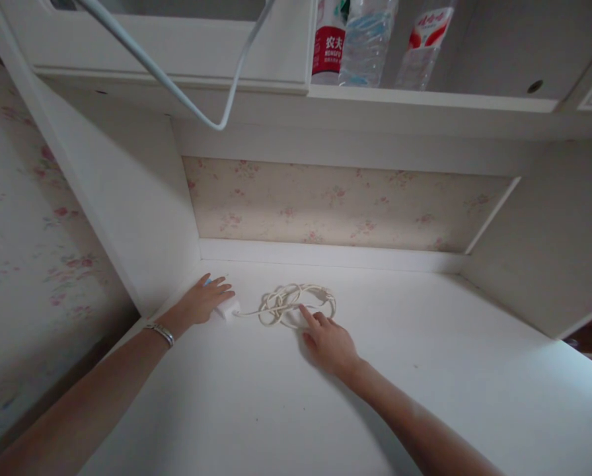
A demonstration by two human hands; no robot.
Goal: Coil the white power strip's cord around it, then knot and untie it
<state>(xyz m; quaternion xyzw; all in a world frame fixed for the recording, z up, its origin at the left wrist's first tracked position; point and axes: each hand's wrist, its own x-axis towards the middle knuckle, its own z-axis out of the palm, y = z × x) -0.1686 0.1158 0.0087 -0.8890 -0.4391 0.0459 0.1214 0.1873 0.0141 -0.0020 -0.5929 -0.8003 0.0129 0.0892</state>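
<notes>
My left hand (207, 299) lies over a white power strip (228, 308) near the left panel, its fingers stretched across the top. Most of the strip is hidden under the hand, and a small bit of blue shows by the fingers. From the strip's right end runs a cream cord (276, 309), gathered in loose loops on the white desktop. With the index finger stretched out and the others bent, my right hand (330, 340) touches the front of the loops. That fingertip rests on the cord without gripping it.
Above, a cabinet shelf (435, 100) holds several plastic bottles (368, 46). A pale bent rod or cable (177, 92) hangs in front of the cabinet. Side panels (534, 244) flank the desktop (286, 410), with floral wallpaper (335, 201) behind.
</notes>
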